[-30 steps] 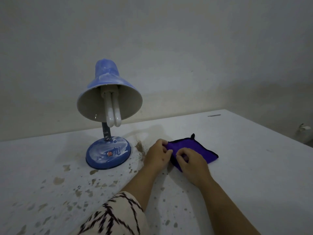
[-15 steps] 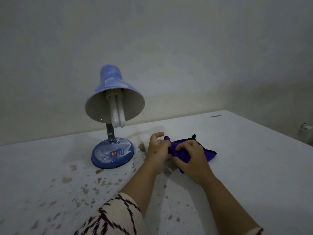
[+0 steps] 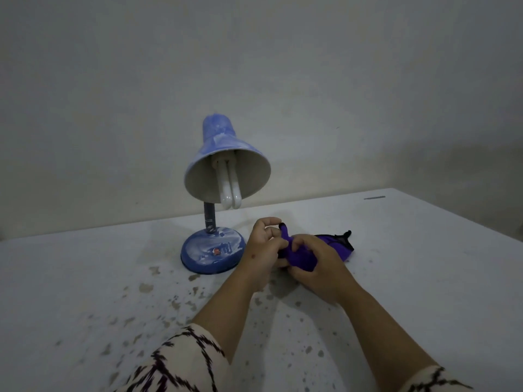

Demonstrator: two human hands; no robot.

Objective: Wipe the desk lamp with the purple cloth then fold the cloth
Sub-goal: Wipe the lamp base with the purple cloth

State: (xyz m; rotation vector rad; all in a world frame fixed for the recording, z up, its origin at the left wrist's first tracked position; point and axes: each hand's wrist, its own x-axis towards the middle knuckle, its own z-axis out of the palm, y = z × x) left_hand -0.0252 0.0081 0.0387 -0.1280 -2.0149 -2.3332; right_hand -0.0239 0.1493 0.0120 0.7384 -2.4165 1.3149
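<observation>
Dim light. Plain grey wall (image 3: pixel 283 66) behind white table (image 3: pixel 424 264); brown speckled stains (image 3: pixel 147 287) on table's near-left surface.

no text, label, brand, number or sign can be read anywhere in this view. the blue desk lamp with a cone shade (image 3: pixel 226 162) bears only pale streaks, and a small red spot on its round base is too small to tell. the bunched purple cloth with black edging (image 3: pixel 334 246), just right of that lamp, shows no print.
</observation>
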